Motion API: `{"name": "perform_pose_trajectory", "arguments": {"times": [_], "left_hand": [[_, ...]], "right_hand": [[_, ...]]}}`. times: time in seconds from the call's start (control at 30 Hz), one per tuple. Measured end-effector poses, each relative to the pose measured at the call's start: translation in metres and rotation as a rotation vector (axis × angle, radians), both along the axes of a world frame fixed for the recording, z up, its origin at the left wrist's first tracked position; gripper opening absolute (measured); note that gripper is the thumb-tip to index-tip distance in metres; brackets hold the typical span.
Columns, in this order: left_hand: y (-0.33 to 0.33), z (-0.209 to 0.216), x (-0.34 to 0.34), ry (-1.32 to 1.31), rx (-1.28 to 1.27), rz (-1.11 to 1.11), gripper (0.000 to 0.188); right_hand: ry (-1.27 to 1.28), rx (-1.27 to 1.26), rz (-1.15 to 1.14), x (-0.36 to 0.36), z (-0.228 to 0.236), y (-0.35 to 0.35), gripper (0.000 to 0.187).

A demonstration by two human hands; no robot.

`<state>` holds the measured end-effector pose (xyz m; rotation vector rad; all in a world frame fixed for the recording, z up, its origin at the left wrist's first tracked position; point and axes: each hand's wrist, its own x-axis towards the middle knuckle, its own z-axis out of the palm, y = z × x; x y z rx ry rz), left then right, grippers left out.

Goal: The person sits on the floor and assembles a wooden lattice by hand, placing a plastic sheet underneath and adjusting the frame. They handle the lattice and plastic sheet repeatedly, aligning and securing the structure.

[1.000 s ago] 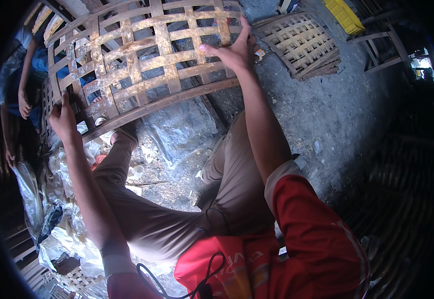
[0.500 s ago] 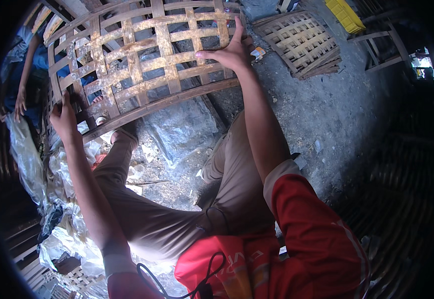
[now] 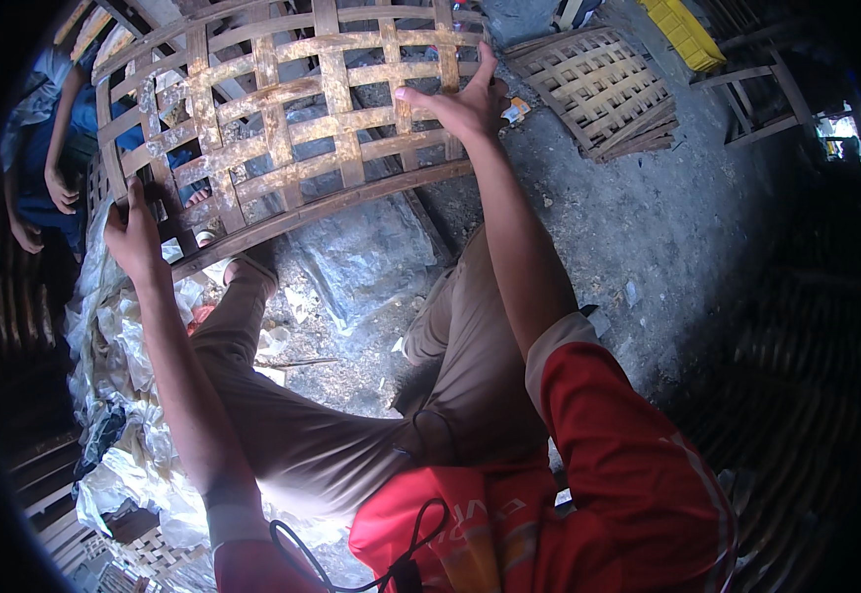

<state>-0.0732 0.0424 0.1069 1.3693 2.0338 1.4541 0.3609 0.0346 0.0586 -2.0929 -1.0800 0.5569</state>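
Observation:
A large woven bamboo rack (image 3: 282, 128), brown and stained, is held up in front of my legs. Its open lattice is edged by a dark wooden strip on the near side. At its left end my left hand (image 3: 136, 237) grips the frame, thumb upright on the near face, with the other fingers hidden behind. My right hand (image 3: 465, 99) holds the right end, its thumb lying over the lattice and its fingers wrapped round the side. Through the gaps I see floor and parts of other things.
Another person's hand (image 3: 61, 188) hangs at the far left. Crumpled plastic sheeting (image 3: 144, 435) lies along the left, and a clear plastic sheet (image 3: 351, 257) on the floor under the rack. Stacked woven racks (image 3: 598, 89), a yellow crate (image 3: 682, 35) and a wooden frame (image 3: 761, 99) stand far right.
The rack and both my hands have shifted very slightly to the right. The other person's hands at the left have moved, and a second one now shows lower down.

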Motion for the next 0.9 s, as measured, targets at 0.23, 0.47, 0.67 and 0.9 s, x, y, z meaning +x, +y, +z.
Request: {"name": "perform_pose_trajectory", "arguments": {"times": [0.23,0.47,0.67,0.9], "left_hand": [[0.003,-0.001,-0.005,-0.004,-0.085,0.012,0.041],[0.001,-0.002,0.0,-0.024,-0.031,0.018,0.04],[-0.002,0.004,0.005,0.029,-0.07,0.007,0.039],[-0.004,0.006,0.011,-0.002,-0.047,0.005,0.043]], "right_hand": [[-0.042,0.017,-0.014,0.001,-0.003,0.004,0.135],[-0.111,-0.042,0.025,-0.005,-0.002,0.002,0.131],[-0.069,-0.016,-0.024,0.001,-0.007,0.008,0.128],[-0.119,-0.079,-0.007,-0.007,0.002,0.003,0.126]]}}
